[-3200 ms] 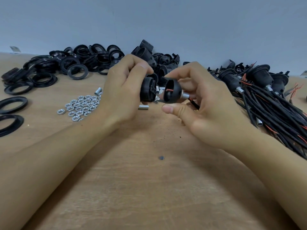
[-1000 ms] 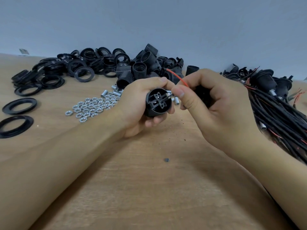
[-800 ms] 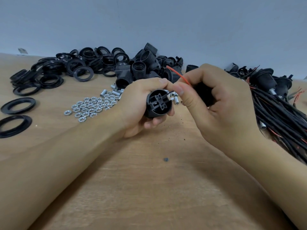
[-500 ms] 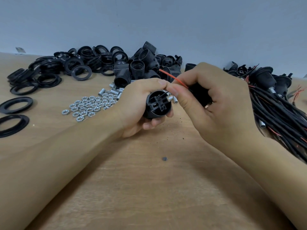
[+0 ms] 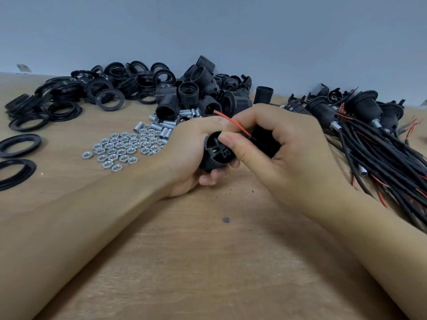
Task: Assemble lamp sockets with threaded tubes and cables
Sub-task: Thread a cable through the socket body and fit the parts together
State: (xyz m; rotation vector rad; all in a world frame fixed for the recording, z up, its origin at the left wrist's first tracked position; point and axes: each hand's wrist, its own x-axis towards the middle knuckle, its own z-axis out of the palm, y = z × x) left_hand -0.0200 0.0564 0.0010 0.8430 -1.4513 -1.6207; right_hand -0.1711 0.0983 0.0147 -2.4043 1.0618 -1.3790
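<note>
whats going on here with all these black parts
A person is wiring a lamp socket at a wooden table. The left hand grips a black socket body, terminal end up. The right hand pinches a red wire at that end and also holds another black part, mostly hidden. Around them lie loose rings, nuts, short metal tubes, spare sockets and a bundle of cabled sockets.

wall (image 5: 254, 31): plain blue-grey | table (image 5: 208, 273): light wood grain, evenly lit
</note>
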